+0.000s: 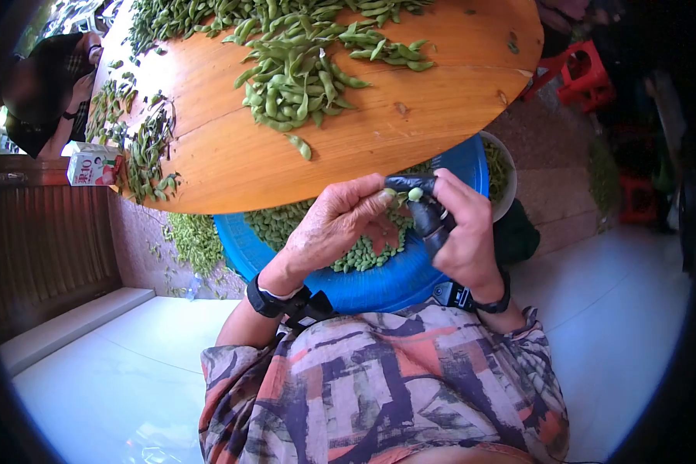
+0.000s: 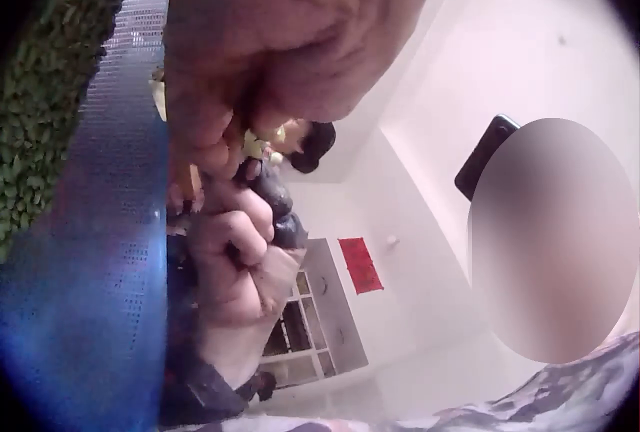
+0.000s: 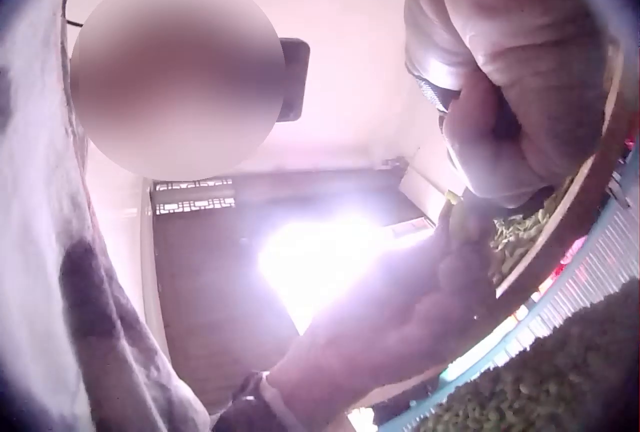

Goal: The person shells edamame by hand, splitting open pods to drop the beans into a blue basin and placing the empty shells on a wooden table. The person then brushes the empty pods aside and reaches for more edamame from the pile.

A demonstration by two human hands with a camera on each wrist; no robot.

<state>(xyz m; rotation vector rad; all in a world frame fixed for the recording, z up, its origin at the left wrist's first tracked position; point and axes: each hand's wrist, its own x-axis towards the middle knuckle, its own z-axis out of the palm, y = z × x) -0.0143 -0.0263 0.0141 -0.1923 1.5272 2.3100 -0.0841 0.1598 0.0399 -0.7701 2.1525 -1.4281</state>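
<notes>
1. Green pod (image 1: 399, 196): held up between both hands, over the blue tub (image 1: 379, 288). A round green bean (image 1: 415, 194) shows at its right-hand end.
2. Left hand (image 1: 336, 224): thumb and forefinger pinch the pod, above the tub. Other fingers partly hidden.
3. Right hand (image 1: 468, 232): grips the pod from the other side, thumb and forefinger in black covers (image 1: 411, 183), also above the tub. Exact contact points too small to tell.
4. Shelled beans (image 1: 371, 254): inside the tub, below the hands.
5. Wooden table (image 1: 216, 116): beyond the tub, edge overhanging its far part. Pod heap (image 1: 294, 93) on top; more pods with dark stems at the left end.
6. Carton (image 1: 93, 164): at the table's left end, well apart from the tub.
7. White bowl (image 1: 510, 203): just right of the tub, green contents.
8. Green litter (image 1: 193, 240): on the floor left of the tub, pods or hulls, can't tell.
9. Red stool (image 1: 584, 73): past the tub, far right.
</notes>
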